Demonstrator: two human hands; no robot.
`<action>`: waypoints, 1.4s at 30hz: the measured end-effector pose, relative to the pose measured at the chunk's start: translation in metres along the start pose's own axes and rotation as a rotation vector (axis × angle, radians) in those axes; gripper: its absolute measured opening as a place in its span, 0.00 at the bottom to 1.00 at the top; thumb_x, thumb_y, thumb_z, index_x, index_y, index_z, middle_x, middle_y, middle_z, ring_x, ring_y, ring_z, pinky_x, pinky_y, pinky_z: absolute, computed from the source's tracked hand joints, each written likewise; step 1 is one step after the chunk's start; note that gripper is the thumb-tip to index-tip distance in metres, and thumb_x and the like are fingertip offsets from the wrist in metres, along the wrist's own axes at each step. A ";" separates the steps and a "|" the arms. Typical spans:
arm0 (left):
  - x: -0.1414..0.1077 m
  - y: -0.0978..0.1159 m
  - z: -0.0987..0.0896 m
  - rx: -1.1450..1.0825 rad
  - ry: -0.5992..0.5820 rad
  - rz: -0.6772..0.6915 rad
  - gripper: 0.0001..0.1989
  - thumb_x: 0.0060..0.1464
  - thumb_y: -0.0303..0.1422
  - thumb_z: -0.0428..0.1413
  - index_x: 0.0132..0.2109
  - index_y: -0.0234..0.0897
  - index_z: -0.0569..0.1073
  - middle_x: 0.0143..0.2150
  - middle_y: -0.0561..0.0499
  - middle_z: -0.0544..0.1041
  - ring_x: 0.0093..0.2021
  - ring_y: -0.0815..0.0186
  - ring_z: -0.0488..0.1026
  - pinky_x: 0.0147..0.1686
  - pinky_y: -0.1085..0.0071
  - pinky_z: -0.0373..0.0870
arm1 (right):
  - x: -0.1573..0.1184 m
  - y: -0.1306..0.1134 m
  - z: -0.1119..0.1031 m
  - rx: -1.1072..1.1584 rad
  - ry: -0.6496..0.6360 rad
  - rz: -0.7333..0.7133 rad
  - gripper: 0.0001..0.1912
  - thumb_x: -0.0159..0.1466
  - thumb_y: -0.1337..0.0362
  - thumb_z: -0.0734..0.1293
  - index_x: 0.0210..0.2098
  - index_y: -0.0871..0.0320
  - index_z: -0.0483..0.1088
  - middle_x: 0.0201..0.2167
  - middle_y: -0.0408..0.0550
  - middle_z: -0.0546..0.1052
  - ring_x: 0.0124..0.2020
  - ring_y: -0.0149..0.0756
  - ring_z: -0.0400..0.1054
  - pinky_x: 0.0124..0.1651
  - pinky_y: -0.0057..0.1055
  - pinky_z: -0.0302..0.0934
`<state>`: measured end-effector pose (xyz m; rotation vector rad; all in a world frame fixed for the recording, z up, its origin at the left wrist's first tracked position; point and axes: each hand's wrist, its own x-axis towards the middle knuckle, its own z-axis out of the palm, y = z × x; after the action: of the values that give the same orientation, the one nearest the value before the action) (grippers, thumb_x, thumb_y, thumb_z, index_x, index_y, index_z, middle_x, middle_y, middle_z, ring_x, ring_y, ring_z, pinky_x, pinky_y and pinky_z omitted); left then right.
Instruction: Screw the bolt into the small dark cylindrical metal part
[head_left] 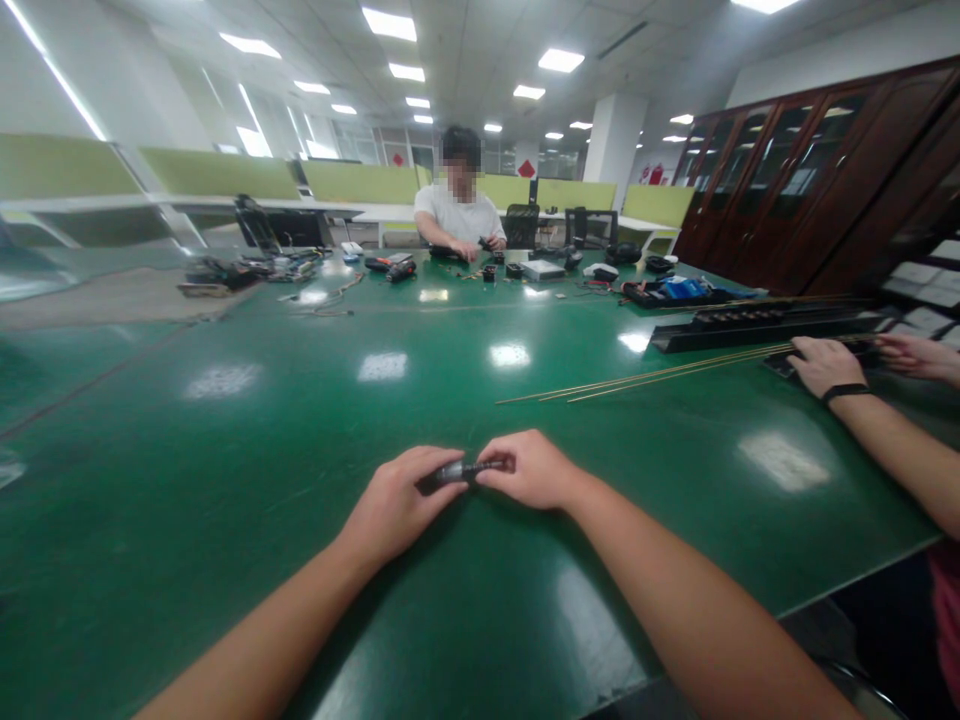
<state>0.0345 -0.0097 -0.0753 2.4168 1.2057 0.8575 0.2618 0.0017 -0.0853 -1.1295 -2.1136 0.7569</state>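
Head view: Over the glossy green tabletop (315, 400), our left hand (390, 505) grips a slim black-and-silver cylinder (452, 473), its long axis crosswise, narrower end rightward, pinched in our right hand (538, 472).

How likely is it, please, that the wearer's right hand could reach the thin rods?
Probably yes: only green tabletop lies between the right hand and the thin rods, though that hand is occupied with the dark piece.

Handheld part (453, 473) over table (247, 480), rods (660, 377) behind to its right, channel (697, 337) behind rods; tools (401, 270) at far side, person (460, 215) beyond
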 end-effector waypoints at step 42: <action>0.000 -0.009 -0.007 0.050 0.044 -0.045 0.18 0.55 0.44 0.59 0.49 0.41 0.78 0.48 0.47 0.80 0.47 0.58 0.77 0.53 0.61 0.73 | 0.002 0.005 -0.005 -0.031 0.067 0.039 0.08 0.59 0.62 0.72 0.37 0.59 0.79 0.26 0.43 0.78 0.26 0.29 0.68 0.31 0.24 0.58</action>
<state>0.0245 -0.0047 -0.0746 2.4120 1.3074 0.8817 0.2671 0.0069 -0.0854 -1.1997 -2.0597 0.6964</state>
